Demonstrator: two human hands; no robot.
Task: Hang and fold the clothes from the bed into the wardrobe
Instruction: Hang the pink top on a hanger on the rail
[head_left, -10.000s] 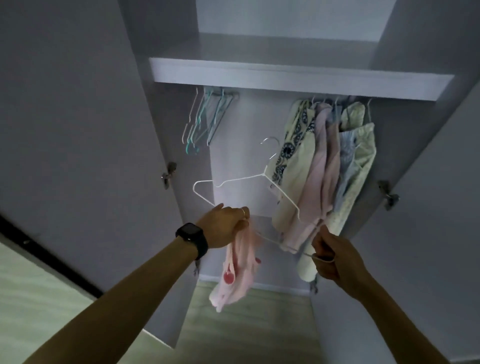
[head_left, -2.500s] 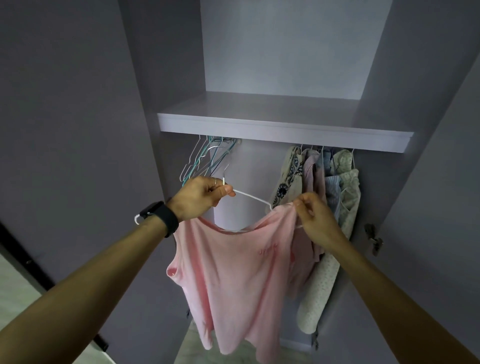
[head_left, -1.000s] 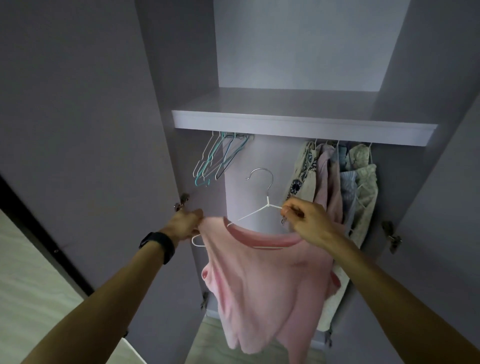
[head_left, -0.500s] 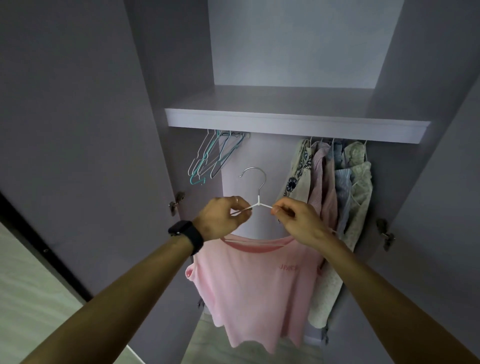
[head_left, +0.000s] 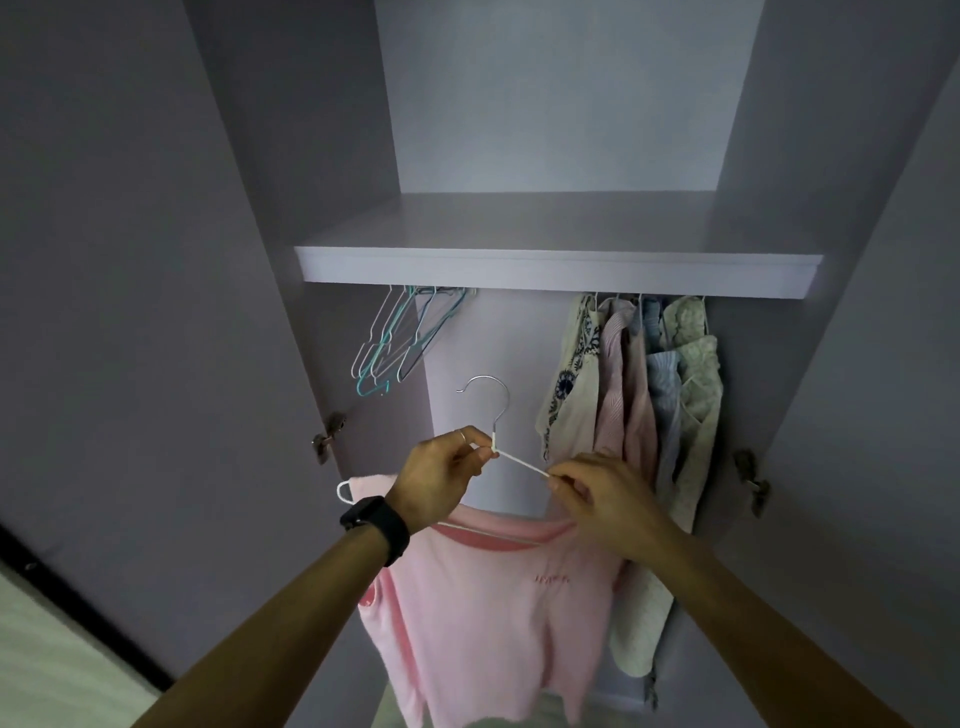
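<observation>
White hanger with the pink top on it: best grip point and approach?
Pinch the hanger at its neck, just under the hook, coming from below on the near side, as the left hand does. The hook stands upright and bare; the pink top hangs from the arms below.

One wide-angle view only, from a camera worn on the person's head. It faces forward into an open pale lilac wardrobe (head_left: 556, 104), close in front, whose white board shelf (head_left: 558, 270) crosses the middle of the frame.
</observation>
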